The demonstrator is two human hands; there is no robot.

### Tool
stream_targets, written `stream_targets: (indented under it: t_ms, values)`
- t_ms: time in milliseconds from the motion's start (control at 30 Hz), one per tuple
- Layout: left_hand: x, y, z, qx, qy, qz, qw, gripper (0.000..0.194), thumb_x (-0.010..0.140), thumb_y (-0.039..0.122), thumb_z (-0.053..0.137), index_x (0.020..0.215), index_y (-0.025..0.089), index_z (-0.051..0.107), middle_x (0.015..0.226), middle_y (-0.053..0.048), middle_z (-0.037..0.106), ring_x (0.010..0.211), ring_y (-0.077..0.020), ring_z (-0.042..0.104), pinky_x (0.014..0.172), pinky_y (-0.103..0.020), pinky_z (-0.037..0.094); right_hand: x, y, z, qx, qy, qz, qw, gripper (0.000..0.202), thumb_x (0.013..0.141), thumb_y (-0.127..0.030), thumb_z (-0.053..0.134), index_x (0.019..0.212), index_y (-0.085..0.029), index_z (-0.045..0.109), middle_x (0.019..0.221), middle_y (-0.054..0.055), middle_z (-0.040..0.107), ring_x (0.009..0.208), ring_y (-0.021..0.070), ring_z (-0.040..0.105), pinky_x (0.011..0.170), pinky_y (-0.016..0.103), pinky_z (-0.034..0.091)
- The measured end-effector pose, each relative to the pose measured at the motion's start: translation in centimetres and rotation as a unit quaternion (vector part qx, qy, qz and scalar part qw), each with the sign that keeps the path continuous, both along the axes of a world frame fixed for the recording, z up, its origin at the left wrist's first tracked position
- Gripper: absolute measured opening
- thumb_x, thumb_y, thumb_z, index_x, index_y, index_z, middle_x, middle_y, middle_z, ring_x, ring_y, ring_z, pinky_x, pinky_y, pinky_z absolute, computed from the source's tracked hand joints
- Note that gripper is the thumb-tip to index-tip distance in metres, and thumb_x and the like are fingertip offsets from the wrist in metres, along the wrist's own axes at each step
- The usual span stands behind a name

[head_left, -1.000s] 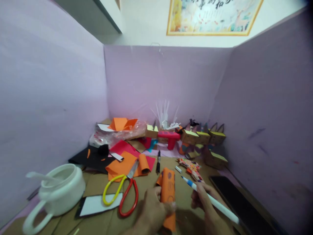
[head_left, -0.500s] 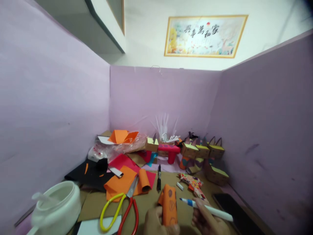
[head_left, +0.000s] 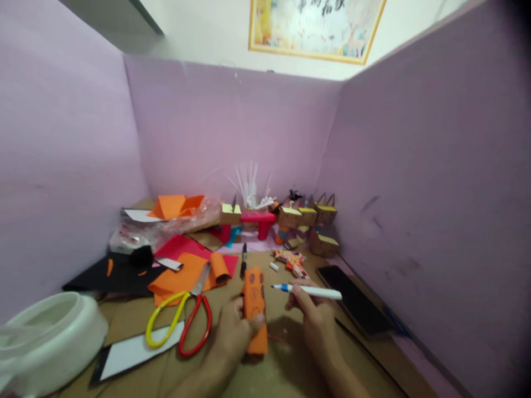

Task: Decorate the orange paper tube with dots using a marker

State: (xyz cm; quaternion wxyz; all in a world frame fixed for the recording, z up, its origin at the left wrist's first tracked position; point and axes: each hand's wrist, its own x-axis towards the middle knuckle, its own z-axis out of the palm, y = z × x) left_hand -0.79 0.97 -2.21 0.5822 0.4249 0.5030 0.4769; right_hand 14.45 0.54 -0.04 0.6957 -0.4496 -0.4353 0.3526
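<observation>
My left hand grips an orange paper piece, long and box-like, with dark drawn round shapes on its upper face. Its thumb presses on the near part. In my right hand is a white marker, uncapped, its blue tip pointing left at the orange piece but apart from it. A small white cap lies on the cardboard beyond. Left of my left hand lie scissors with one yellow and one red handle, blades partly over orange paper. A black pen lies just beyond the orange piece.
A white pot stands at the left front. To the right lies a black phone. Patterned scraps lie ahead. Several cardboard boxes with ears and white sticks stand along the back. Purple walls enclose the table.
The camera view has tilted down and shifted right, showing more of both forearms. The orange piece and the marker stay in my hands; more of the orange piece shows now.
</observation>
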Motion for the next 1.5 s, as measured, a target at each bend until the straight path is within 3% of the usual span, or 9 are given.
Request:
stream_targets:
  t_ms: [200,300,533,700,800,1067,1500]
  values:
    - [0.3,0.2,-0.2,-0.032,0.012,0.000,0.999,0.035,0.049,0.026,0.076,0.079,0.010,0.070,0.068,-0.006,0.069,0.061,-0.0192,0.061,0.058,-0.029,0.049,-0.7,-0.8,0.1,-0.021,-0.100,0.033,0.994,0.023,0.076,-0.037,0.066,0.080,-0.015,0.069,0.055,0.001,0.063,0.052,0.0162,0.059,0.051,0.026,0.047]
    - [0.2,0.2,-0.5,-0.033,0.003,-0.003,0.999,0.036,0.050,0.026,0.074,0.083,0.010,0.070,0.070,-0.006,0.070,0.062,-0.0190,0.062,0.058,-0.028,0.049,-0.9,-1.0,-0.2,-0.027,-0.089,0.017,0.996,0.023,0.076,-0.036,0.066,0.082,-0.015,0.072,0.056,0.002,0.064,0.052,0.0164,0.059,0.050,0.025,0.047]
    - [0.2,-0.2,0.7,-0.041,-0.008,-0.020,0.999,0.034,0.050,0.023,0.075,0.080,0.009,0.070,0.069,-0.007,0.071,0.064,-0.0200,0.063,0.060,-0.027,0.050,-1.0,-1.0,-0.2,-0.027,-0.104,0.011,0.994,0.020,0.074,-0.035,0.067,0.078,-0.017,0.074,0.062,0.003,0.067,0.057,0.0173,0.063,0.053,0.026,0.049]
    - [0.2,0.1,-0.1,-0.033,0.003,-0.009,0.999,0.034,0.050,0.023,0.074,0.081,0.009,0.072,0.065,-0.006,0.070,0.060,-0.0195,0.062,0.056,-0.026,0.049,-1.3,-1.0,-0.6,-0.038,-0.066,-0.028,0.997,0.022,0.073,-0.038,0.069,0.077,-0.017,0.074,0.058,0.003,0.067,0.054,0.0173,0.062,0.051,0.025,0.048]
    - [0.2,0.1,-0.1,-0.016,0.000,-0.017,1.000,0.030,0.051,0.023,0.073,0.077,0.010,0.072,0.064,-0.005,0.070,0.062,-0.0194,0.062,0.057,-0.025,0.049,-1.6,-1.0,-0.8,-0.031,-0.066,-0.020,0.997,0.023,0.073,-0.040,0.069,0.076,-0.018,0.075,0.060,0.003,0.067,0.056,0.0177,0.062,0.053,0.025,0.049]
    - [0.5,-0.5,1.4,-0.019,0.017,-0.001,1.000,0.029,0.050,0.022,0.075,0.077,0.011,0.074,0.061,-0.003,0.068,0.058,-0.0179,0.060,0.054,-0.024,0.046,-0.9,-0.8,-0.8,-0.019,-0.126,-0.004,0.992,0.022,0.077,-0.037,0.065,0.080,-0.017,0.074,0.063,0.004,0.068,0.061,0.0197,0.064,0.056,0.028,0.052]
    - [0.4,-0.2,0.8,-0.037,-0.001,-0.031,0.999,0.040,0.049,0.028,0.077,0.085,0.011,0.073,0.068,-0.006,0.071,0.068,-0.0228,0.065,0.060,-0.027,0.050,-1.5,-0.8,-0.8,-0.011,-0.126,0.003,0.992,0.021,0.077,-0.035,0.065,0.080,-0.018,0.075,0.061,0.005,0.068,0.063,0.0206,0.066,0.058,0.028,0.055]
